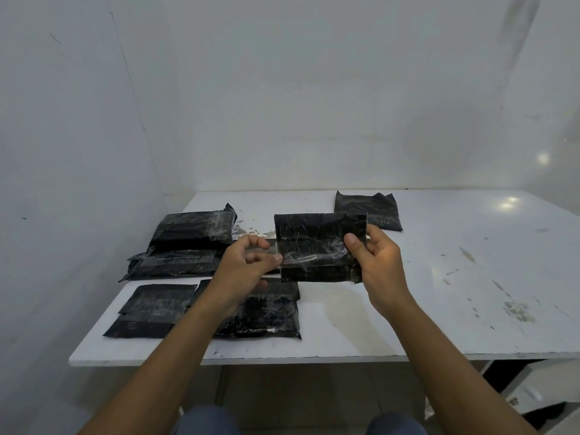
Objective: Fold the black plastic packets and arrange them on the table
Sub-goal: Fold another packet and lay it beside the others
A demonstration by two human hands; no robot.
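A: Which step is this?
B: Mid-fold, by the look of it. One black packet (317,246) is up off the table (439,277), centre of frame, held between both hands.
A: Grips?
B: Left hand (244,262) pinches the packet's left edge low down, thumb against forefinger, other fingers loosely curled. Right hand (376,259) clamps the right edge, thumb on the front face, fingers behind.
A: Packet condition?
B: Roughly rectangular, glossy, heavily creased. A clear shiny band runs across the lower half. It could be tape or a flap, can't tell which. It looks like thin, floppy film, so it likely springs open if let go uncreased.
A: The rest?
B: Stack of two (191,230) lies on the table at centre left of frame. Two flatter packets (153,309) (266,309) lie side by side at lower left, the right one partly under the left forearm. One lone packet (367,211) is upper centre-right, just behind the held one and well apart from the others.
A: Next move?
B: Judgement only: finish the fold, press the crease, set it down. The lone packet probably marks the done row, so beside it makes sense, edges lined up. That calls for both hands pinning the fold shut on the way down.
A: Risk?
B: The fold relaxing on release, or the slick film sliding.
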